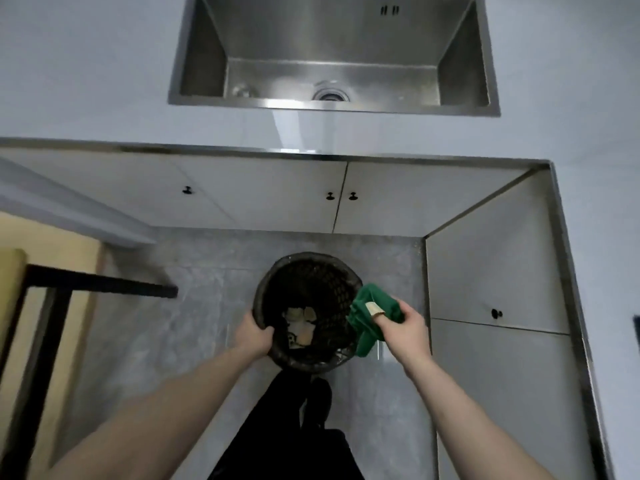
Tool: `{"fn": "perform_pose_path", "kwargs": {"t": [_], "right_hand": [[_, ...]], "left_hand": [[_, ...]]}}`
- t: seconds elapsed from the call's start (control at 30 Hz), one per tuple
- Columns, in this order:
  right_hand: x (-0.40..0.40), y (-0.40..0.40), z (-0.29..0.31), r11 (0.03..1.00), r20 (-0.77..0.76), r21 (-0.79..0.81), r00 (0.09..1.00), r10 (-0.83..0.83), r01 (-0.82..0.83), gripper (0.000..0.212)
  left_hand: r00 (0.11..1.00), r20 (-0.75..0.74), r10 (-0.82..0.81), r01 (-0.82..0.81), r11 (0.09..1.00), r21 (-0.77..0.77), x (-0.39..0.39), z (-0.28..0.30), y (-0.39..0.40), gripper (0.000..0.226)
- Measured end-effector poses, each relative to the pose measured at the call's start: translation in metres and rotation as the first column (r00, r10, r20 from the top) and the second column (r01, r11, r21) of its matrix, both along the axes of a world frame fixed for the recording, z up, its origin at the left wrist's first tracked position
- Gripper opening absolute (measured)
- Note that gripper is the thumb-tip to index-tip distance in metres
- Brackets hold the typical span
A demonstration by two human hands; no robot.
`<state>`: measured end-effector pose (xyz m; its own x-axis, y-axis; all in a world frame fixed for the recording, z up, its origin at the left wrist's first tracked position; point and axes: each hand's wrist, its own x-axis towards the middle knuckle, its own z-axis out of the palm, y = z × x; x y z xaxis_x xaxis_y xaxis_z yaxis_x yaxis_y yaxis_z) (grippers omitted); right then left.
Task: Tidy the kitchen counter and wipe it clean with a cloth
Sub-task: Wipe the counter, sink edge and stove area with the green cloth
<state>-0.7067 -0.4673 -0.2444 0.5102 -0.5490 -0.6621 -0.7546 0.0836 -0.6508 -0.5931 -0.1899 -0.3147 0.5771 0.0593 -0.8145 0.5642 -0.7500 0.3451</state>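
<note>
While left hand [252, 336] gripped rim of black mesh bin [332, 282], right hand [403, 327] pinched green cloth [367, 320] with paper scrap [373, 309] beside bin's right rim; scraps [300, 327] inside bin; counter [104, 81] and sink [332, 57] beyond bin.

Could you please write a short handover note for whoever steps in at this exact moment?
Left hand grips the rim of the black woven waste basket, held above the grey floor.
Right hand holds the bunched green cloth and a small pale scrap beside the basket's right rim.
Done: pale scraps of rubbish already lie in the basket.
Left: probably drop the last scrap in, set the basket down, then wipe the white counter around the steel sink.
</note>
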Motion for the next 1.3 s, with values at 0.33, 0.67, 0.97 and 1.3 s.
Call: {"fn": "perform_pose_path", "kwargs": {"t": [0.33, 0.67, 0.97, 1.3], "right_hand": [[0.053, 0.156, 0.095, 0.942, 0.184, 0.009, 0.927, 0.327, -0.335, 0.024], [0.134, 0.322, 0.122, 0.833, 0.218, -0.054, 0.808, 0.548, -0.550, 0.029], [0.228, 0.469, 0.107, 0.664, 0.206, -0.212, 0.631, 0.748, -0.718, 0.032], [0.365, 0.614, 0.076, 0.220, 0.143, -0.518, 0.170, 0.975, -0.827, 0.064]], "left_hand": [[0.938, 0.064, 0.339, -0.339, 0.941, -0.011, -0.062, 0.118, 0.190, 0.027], [0.906, 0.018, 0.422, -0.421, 0.906, -0.043, -0.059, 0.130, 0.343, 0.049], [0.877, -0.038, 0.479, -0.481, 0.875, -0.056, -0.044, 0.104, 0.427, 0.022], [0.726, -0.197, 0.659, -0.685, 0.720, -0.114, -0.060, 0.029, 0.469, 0.040]]}}
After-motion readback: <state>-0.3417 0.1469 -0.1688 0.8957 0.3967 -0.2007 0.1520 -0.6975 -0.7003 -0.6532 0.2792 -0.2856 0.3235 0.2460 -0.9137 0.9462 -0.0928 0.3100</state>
